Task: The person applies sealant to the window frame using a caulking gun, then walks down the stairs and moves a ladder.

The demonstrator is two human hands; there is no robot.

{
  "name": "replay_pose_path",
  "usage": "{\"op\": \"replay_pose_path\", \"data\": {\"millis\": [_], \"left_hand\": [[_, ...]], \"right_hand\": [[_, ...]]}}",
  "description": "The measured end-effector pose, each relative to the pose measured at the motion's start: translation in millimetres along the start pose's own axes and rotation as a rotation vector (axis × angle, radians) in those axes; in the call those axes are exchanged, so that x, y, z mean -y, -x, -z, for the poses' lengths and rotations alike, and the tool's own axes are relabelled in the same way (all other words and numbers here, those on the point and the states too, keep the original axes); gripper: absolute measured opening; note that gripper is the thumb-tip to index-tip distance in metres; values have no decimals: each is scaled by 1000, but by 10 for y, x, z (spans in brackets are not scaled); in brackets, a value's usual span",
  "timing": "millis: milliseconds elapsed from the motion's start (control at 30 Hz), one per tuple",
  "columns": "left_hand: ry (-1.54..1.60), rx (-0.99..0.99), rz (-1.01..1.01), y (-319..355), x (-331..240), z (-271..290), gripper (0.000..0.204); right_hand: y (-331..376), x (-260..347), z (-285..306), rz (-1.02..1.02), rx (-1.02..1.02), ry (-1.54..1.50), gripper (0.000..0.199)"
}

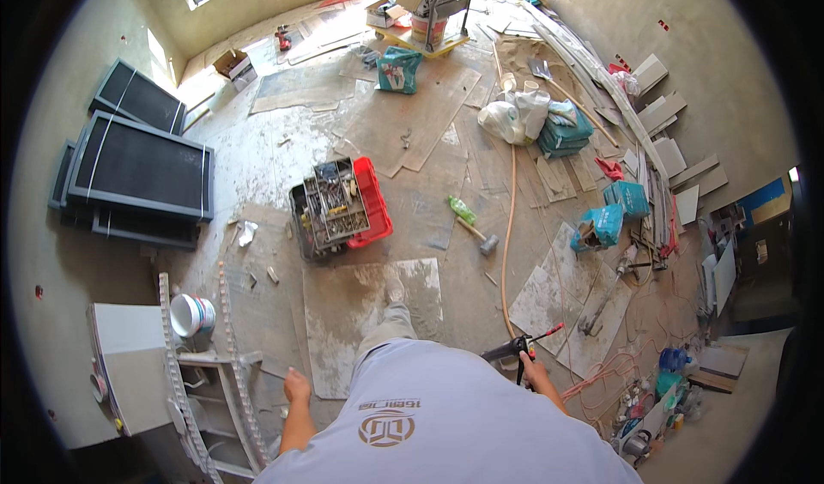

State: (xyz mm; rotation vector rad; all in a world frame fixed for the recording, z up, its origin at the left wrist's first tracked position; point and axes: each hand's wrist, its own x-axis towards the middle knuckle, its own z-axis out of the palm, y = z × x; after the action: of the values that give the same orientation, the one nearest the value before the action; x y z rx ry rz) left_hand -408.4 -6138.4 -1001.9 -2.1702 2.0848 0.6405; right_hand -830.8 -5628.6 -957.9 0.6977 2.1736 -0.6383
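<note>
My right hand (534, 372) is closed round the handle of a black caulking gun (506, 350), held at my right side. Its rod points off to the right and ends in a red tip. My left hand (297, 387) hangs at my left side, fingers loosely curled, with nothing seen in it. It is nearest to a stepladder (225, 372) on the left. One foot stands on a dusty board (330, 329) ahead of me. Beyond that board, a red and black toolbox (339, 209) lies open, its trays full of small metal parts.
A mallet (486, 242) and green bottle (461, 208) lie ahead. A hose (512, 226) crosses the floor. White bucket (192, 314) and dark framed panels (142, 166) stand left. Teal bags (598, 226), tile pieces (665, 111) and tangled cords (601, 379) are right; a loaded trolley (421, 39) stands far off.
</note>
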Motion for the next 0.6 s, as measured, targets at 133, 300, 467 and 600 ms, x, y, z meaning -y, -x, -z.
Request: {"op": "replay_pose_path", "data": {"millis": [133, 300, 467, 600], "left_hand": [[108, 40, -242, -1140, -1630, -78, 49], [227, 19, -476, -2251, -3822, 211, 48], [164, 16, -544, -2816, -4993, 382, 58], [-22, 172, -305, -3041, -5031, 193, 64]], "right_hand": [[154, 840, 129, 110, -39, 166, 74], [-50, 1596, 169, 153, 70, 260, 84], [-714, 1865, 91, 96, 59, 294, 95], [-1488, 2434, 3, -38, 192, 391, 84]]}}
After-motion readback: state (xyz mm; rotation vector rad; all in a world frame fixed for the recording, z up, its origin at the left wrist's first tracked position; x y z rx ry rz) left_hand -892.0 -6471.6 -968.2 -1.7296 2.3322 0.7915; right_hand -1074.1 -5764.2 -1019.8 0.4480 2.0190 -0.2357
